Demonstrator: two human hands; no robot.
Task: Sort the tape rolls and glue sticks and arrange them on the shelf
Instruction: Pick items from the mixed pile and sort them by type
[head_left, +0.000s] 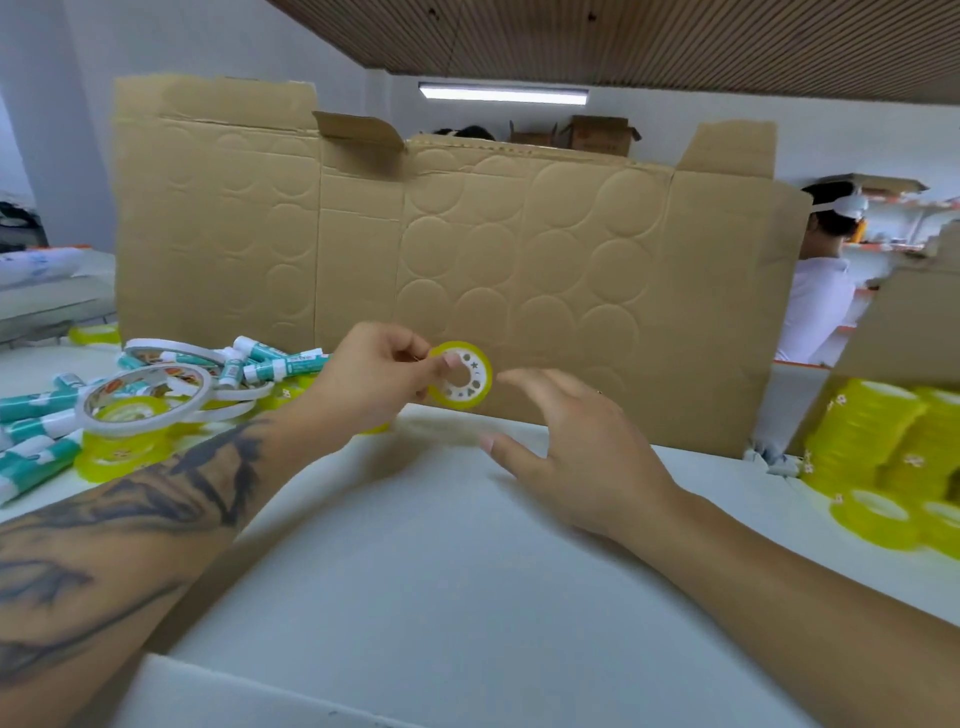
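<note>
No writing can be read; the yellow tape roll (460, 381) shows only a white core punched with small shapes. The left hand (363, 382), on a tattooed forearm, pinches that roll upright above the white worktop (441, 561). The right hand (576, 452) hovers at 4 o'clock of the roll, fingers spread, holding nothing. A mixed pile of teal glue sticks (283, 364) and white tape rings (148, 397) lies at 9 o'clock. Stacked yellow rolls (878, 441) sit at 3 o'clock, before the cardboard sheet (415, 234).
</note>
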